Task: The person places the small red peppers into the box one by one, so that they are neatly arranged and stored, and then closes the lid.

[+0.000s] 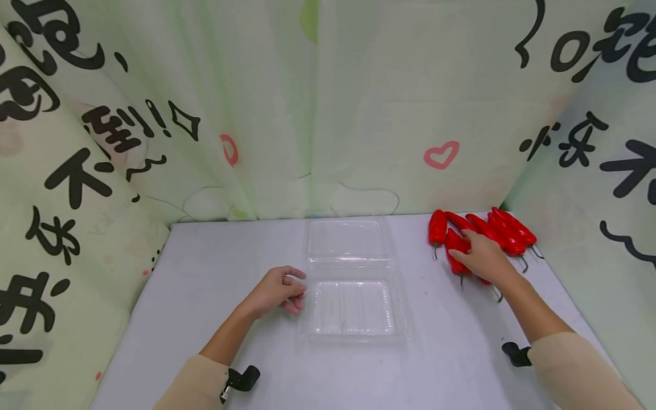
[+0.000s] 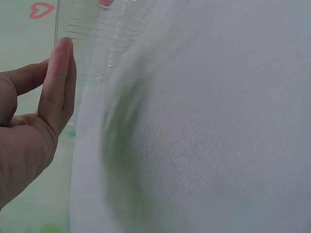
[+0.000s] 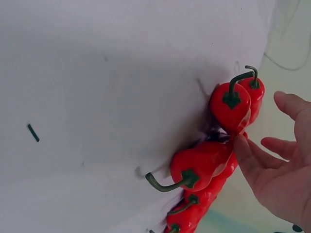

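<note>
Several glossy red chili peppers (image 1: 492,228) with green stems lie in a loose group at the back right of the table. My right hand (image 1: 482,257) reaches over them, fingers spread, fingertips right at the front-left pepper (image 1: 454,242). From the right wrist, a finger (image 3: 245,153) touches the red skin between two peppers, while the other fingers stand apart. A clear plastic clamshell box (image 1: 353,337) lies opened flat in the middle, its lid (image 1: 345,238) toward the back. Beside the box's left edge is my left hand (image 1: 277,291), fingers loosely bent and holding nothing.
White cloth covers the table (image 1: 205,273). Pale green printed curtains (image 1: 369,114) close it in at the back and both sides. In the right wrist view, a small dark green stem piece (image 3: 33,132) lies on the cloth.
</note>
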{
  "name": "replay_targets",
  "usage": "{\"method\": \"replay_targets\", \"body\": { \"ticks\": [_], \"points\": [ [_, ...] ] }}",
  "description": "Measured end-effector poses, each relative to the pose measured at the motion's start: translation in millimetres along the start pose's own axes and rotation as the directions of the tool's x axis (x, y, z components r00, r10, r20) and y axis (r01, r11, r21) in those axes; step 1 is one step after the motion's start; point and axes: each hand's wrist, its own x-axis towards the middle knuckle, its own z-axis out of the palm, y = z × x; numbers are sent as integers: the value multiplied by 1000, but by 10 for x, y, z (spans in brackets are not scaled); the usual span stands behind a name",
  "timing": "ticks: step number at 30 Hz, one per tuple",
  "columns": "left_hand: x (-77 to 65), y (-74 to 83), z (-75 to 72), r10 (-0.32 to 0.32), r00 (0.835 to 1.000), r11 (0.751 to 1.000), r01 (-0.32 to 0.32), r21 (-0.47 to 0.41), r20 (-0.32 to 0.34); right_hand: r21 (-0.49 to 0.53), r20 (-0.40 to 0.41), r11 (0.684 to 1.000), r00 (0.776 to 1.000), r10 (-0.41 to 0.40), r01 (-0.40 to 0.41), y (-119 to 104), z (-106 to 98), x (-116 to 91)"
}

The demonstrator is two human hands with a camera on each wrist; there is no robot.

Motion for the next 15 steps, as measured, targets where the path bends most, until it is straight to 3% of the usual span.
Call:
{"method": "replay_targets", "body": {
  "ticks": [8, 15],
  "points": [
    [-6, -15, 9, -10, 1000, 1000, 10, -10, 6, -31, 19, 998, 999, 50, -50, -62, 15, 30],
    [-16, 3, 12, -6, 1000, 1000, 6, -16, 9, -23, -20, 1000, 1000, 19, -20, -63, 92, 22]
  ]
}}
